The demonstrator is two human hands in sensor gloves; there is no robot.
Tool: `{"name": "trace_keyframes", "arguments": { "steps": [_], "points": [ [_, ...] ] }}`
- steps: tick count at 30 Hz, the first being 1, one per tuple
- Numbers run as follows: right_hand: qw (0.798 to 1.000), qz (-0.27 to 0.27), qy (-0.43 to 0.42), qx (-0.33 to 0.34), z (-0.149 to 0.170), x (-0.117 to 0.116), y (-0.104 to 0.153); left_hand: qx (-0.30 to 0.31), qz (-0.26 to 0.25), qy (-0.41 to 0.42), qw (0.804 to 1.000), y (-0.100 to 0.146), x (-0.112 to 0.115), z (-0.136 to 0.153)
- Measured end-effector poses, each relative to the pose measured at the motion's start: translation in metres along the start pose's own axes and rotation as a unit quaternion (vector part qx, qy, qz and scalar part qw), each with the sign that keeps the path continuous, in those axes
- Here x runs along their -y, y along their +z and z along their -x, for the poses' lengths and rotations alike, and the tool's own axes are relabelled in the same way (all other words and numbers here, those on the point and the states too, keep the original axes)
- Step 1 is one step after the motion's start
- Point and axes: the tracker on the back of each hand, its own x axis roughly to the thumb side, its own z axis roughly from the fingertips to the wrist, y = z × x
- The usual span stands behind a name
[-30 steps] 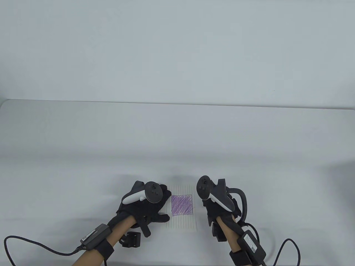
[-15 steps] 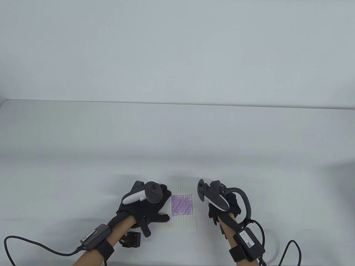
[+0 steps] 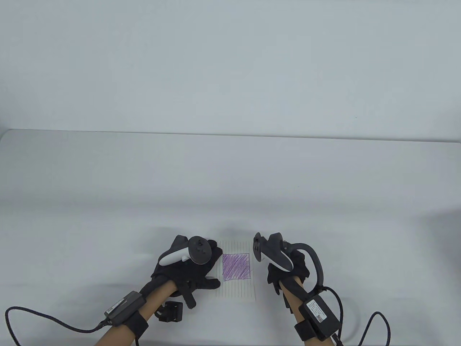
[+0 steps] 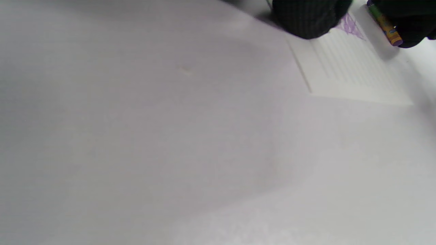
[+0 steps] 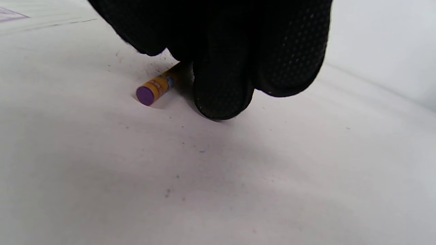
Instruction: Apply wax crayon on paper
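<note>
A small lined paper [image 3: 236, 288] lies on the white table, with a purple crayoned square [image 3: 236, 266] on its upper half. My left hand [image 3: 201, 266] rests flat on the paper's left edge, fingers spread. My right hand [image 3: 281, 277] is just right of the paper, off the sheet. In the right wrist view its fingers [image 5: 221, 85] curl over a purple crayon in a yellow wrapper [image 5: 153, 90], which lies low against the table with its flat end showing. The left wrist view shows the crayon [image 4: 385, 23] beside the paper [image 4: 347, 68].
The white table's far edge [image 3: 230, 134] runs across the middle of the table view. Cables [image 3: 36, 317] trail from both wrists along the near edge. A small black block [image 3: 169, 311] sits under my left forearm. Crayon crumbs dot the table [image 5: 177, 177].
My right hand has rolled over, lowered beside the paper and shifted slightly left. My left hand and the paper have not moved.
</note>
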Motion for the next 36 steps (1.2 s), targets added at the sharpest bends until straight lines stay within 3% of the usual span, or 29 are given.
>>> {"name": "trace_keyframes", "arguments": {
  "steps": [8,13,18,20,24,27,32,34,36],
  "points": [
    [0.999,-0.018,-0.041,-0.007,0.01,0.015,0.006,0.037,-0.056,0.019,0.998,0.012,-0.012,-0.007],
    [0.995,0.055,-0.08,0.009,0.035,0.055,0.029,0.062,-0.126,-0.003,0.99,0.05,-0.048,-0.024],
    [0.974,0.158,-0.155,0.043,0.069,0.091,0.054,0.098,-0.255,0.029,0.962,0.101,-0.082,-0.026],
    [0.968,0.171,-0.176,0.057,0.078,0.094,0.058,0.076,-0.313,0.015,0.947,0.115,-0.086,-0.021],
    [0.95,0.232,-0.2,0.059,0.089,0.082,0.057,0.059,-0.396,0.018,0.916,0.13,-0.078,-0.003],
    [0.946,0.232,-0.221,0.059,0.089,0.063,0.049,0.044,-0.426,0.017,0.903,0.13,-0.064,0.011],
    [0.957,0.22,-0.186,0.048,0.086,0.042,0.041,0.029,-0.394,0.027,0.918,0.11,-0.039,0.033],
    [0.96,0.211,-0.18,0.045,0.084,0.038,0.039,0.007,-0.367,0.016,0.93,0.107,-0.036,0.037],
    [0.96,0.209,-0.181,0.045,0.084,0.037,0.039,0.01,-0.369,0.021,0.929,0.107,-0.036,0.039]
  ]
}}
